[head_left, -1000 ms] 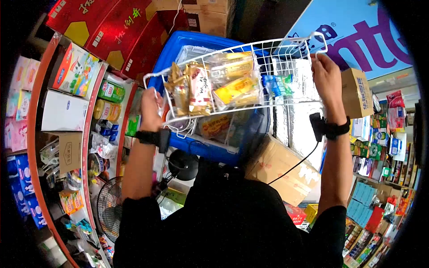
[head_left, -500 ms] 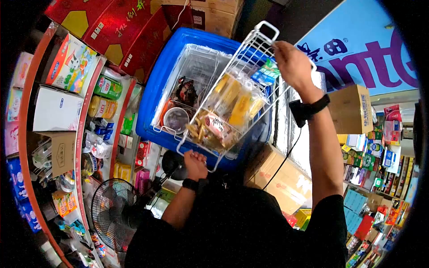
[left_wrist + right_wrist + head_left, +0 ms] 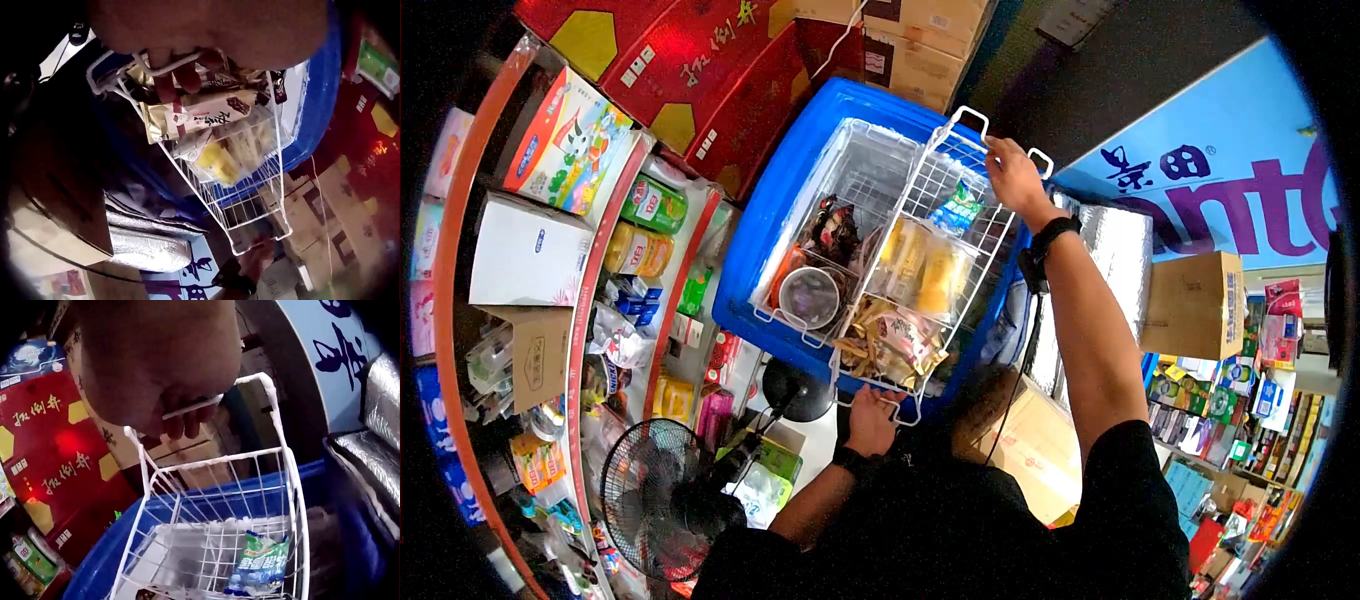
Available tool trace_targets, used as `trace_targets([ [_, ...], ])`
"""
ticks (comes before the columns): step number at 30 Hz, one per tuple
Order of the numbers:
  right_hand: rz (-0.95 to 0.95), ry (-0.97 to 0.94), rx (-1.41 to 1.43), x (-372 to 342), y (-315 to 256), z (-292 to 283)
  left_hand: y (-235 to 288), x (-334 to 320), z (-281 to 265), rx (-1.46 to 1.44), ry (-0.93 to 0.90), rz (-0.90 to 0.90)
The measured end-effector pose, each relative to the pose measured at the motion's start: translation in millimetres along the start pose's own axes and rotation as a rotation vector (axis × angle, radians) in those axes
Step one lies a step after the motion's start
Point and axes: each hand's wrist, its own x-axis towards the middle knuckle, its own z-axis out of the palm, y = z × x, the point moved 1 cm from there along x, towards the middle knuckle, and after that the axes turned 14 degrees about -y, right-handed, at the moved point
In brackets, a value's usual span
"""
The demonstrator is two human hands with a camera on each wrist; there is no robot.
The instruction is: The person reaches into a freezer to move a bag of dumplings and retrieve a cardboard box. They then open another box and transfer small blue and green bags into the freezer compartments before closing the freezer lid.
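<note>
A white wire basket (image 3: 920,260) lies lengthwise over the right part of a blue-rimmed freezer (image 3: 745,250). It holds gold-wrapped packs (image 3: 895,340), yellow packs (image 3: 925,265) and a blue-green packet (image 3: 958,210). My left hand (image 3: 870,422) grips the basket's near end; the left wrist view shows its fingers (image 3: 187,78) curled by the wire handle. At the far end my right hand (image 3: 1020,180) holds the handle, its fingers (image 3: 187,422) curled round the wire in the right wrist view.
Inside the freezer's left part are a round tub (image 3: 808,298) and dark packets (image 3: 833,230). Shelves of goods (image 3: 640,250) and a black fan (image 3: 655,500) stand left. Cartons (image 3: 1195,300) and silver foil material (image 3: 1100,260) are at right; red boxes (image 3: 710,90) stand behind.
The basket has turned from crosswise to lengthwise and come down over the freezer's right part, uncovering the left part. My left hand moved right and nearer my body; my right hand moved left.
</note>
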Motion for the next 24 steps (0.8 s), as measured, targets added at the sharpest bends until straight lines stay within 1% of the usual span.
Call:
trace_targets([
  [2, 0.018, 0.000, -0.126, 6, 11, 18, 3, -1, 15, 0.058, 0.091, -0.042],
  [4, -0.006, 0.026, -0.170, 11, 14, 28, 6, -3, 35, 0.163, 0.167, -0.058],
  [6, -0.040, 0.071, -0.187, 11, 12, 35, 5, 9, 26, 0.235, 0.038, 0.066],
  [7, 0.032, 0.006, -0.210, 10, 10, 33, 3, 9, 19, 0.271, -0.024, 0.124],
  [8, 0.047, -0.012, -0.199, 8, 13, 36, 2, 9, 12, 0.264, -0.005, 0.117],
  [10, 0.069, -0.032, -0.189, 13, 32, 43, 5, 17, 17, 0.250, 0.011, 0.111],
  [11, 0.070, -0.053, -0.203, 12, 47, 52, 2, 26, 9, 0.221, 0.001, 0.147],
  [13, 0.104, -0.133, -0.276, -1, 67, 75, 3, 38, 24, 0.257, -0.058, 0.145],
  [14, 0.121, -0.176, -0.309, -9, 73, 87, 5, 49, 11, 0.285, -0.117, 0.133],
  [15, 0.254, -0.262, -0.202, -20, 49, 77, 6, 61, -2, 0.313, -0.176, 0.123],
  [16, 0.206, -0.232, -0.113, -26, 53, 81, 12, 63, 9, 0.331, -0.007, -0.002],
  [18, 0.109, -0.170, 0.061, -40, 62, 86, 5, 61, 18, 0.609, 0.116, -0.039],
  [19, 0.163, -0.194, 0.240, -48, 35, 61, 3, 61, 13, 0.898, 0.069, 0.017],
  [21, 0.189, -0.245, 0.431, -68, -2, 11, 0, 52, -9, 1.481, -0.035, 0.114],
  [22, 0.199, -0.275, 0.530, -77, -18, -12, 8, 40, 23, 1.699, -0.046, 0.215],
  [24, 0.213, -0.230, 0.850, -102, -50, -54, 19, 59, 15, 2.215, -0.157, 0.409],
])
